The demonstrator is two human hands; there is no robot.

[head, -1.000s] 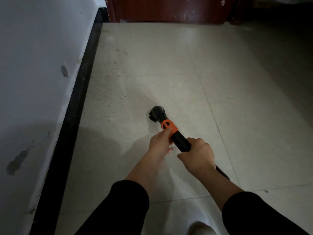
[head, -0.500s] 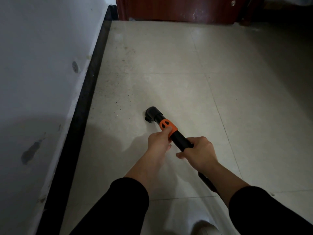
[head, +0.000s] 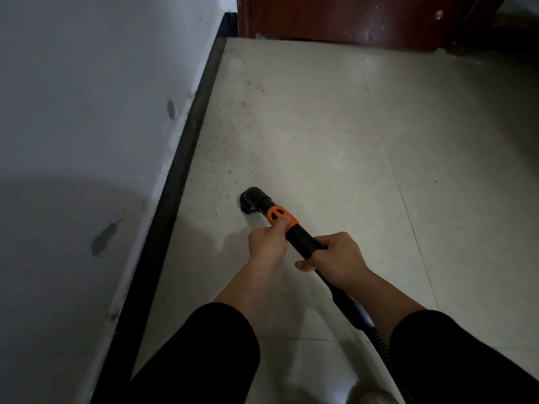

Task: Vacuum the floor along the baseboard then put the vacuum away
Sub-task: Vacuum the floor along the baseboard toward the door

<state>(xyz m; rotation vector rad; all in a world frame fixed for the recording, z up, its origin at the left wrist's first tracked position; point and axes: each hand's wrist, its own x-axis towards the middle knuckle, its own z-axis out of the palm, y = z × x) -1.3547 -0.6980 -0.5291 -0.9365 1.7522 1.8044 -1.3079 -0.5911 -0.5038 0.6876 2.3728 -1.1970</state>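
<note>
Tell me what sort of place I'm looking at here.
Likely a room in a home: pale square-tiled floor, scuffed white wall edged by a black baseboard, and dark red wooden furniture or a door ahead.

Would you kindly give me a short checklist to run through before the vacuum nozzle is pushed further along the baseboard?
1. Two-handed grip: the left hand holds the wand at its orange collar, and the right hand grips it behind that. Ok.
2. Nozzle close to the baseboard: a strip of bare floor lies between them. Not ok.
3. Nozzle flat on the floor: the contact is hidden. Cannot tell.
4. Dirt specks ahead: scattered between nozzle and baseboard, not yet picked up. Not ok.
5. Hose free: it trails back out of view. Cannot tell.
</note>
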